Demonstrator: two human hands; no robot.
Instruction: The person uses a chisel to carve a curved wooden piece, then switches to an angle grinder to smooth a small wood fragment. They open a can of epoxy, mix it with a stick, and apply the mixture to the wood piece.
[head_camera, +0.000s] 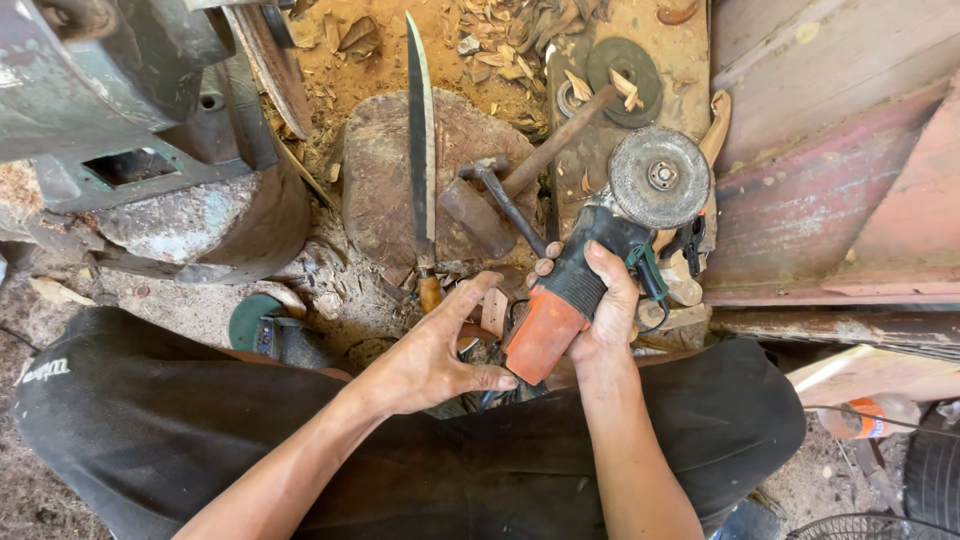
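My right hand (606, 312) grips the body of an orange and black angle grinder (560, 305), whose worn grey disc (659, 177) faces up. My left hand (433, 356) is open beside the grinder's orange rear end, fingers spread, thumb close to it. Just beyond my left fingers lies a long knife (419, 130) with a wooden handle (429, 291), its blade stretched across a tree stump (385, 190).
A hammer (545, 155) and a smaller hammer (500, 190) rest on the stump. Spare discs (625, 65) lie on the sawdust beyond. A metal machine (130, 110) stands at the left, wooden boards (840, 150) at the right. My black trousers (150, 410) fill the foreground.
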